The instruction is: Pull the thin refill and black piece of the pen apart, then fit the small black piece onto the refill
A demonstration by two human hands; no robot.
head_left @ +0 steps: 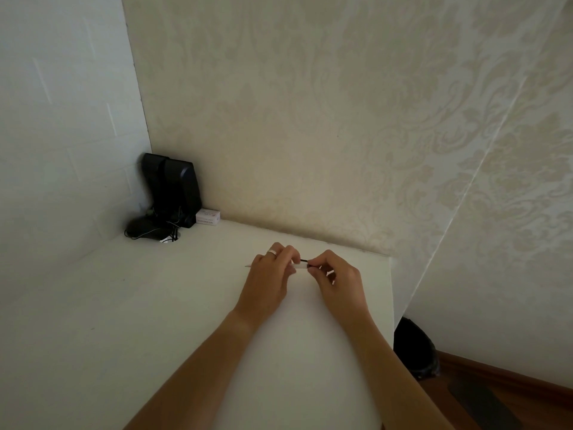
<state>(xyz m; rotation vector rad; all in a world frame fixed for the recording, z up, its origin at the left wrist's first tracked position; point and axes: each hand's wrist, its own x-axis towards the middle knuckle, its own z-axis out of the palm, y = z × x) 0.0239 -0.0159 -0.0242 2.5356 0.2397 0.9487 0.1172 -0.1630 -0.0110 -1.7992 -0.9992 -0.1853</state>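
Pen (299,265) spans between left hand (269,274) and right hand (336,279) grips.

Two bare forearms, no sleeves in view. Plain silver ring (272,252) on a finger of left hand (268,274). Nothing worn on right hand (336,279).

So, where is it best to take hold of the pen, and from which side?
Probably the pale barrel of the pen, from above. It lies level over the table, with the left hand gripping the barrel and the right hand pinching its dark end; little else is exposed.
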